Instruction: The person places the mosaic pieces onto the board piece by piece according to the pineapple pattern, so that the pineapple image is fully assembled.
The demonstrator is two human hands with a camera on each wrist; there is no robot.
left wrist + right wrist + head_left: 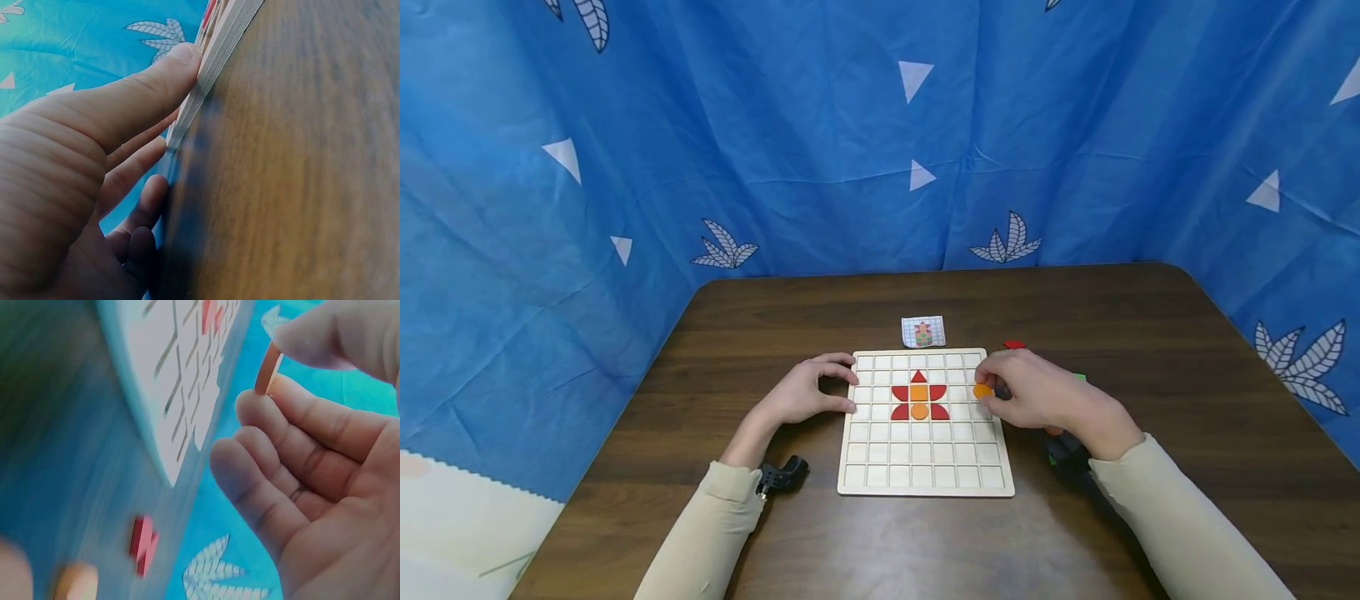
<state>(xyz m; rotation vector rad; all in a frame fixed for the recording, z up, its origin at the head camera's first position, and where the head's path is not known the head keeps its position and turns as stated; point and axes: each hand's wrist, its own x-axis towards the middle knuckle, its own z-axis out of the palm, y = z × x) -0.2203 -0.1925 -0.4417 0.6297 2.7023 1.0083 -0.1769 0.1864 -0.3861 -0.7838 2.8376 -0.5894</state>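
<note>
A cream board (955, 454) with a square grid lies on the table. Near its middle sit an orange square (918, 392), an orange disc (920, 412) below it, a red triangle (918, 377) on top and red curved pieces (899, 412) on both sides. My right hand (1037, 390) pinches another orange disc (269, 370) between thumb and fingertips, over the board's right edge. In the right wrist view the disc stands edge-on. My left hand (805, 392) rests its thumb and fingertips against the board's left edge, fingers extended.
A small printed card (922, 332) with a coloured figure lies behind the board. Red pieces (1014, 344) lie past my right hand, a green piece (1079, 377) partly behind it. An orange piece (78, 582) shows low in the right wrist view. A blue curtain (850, 208) hangs behind the table.
</note>
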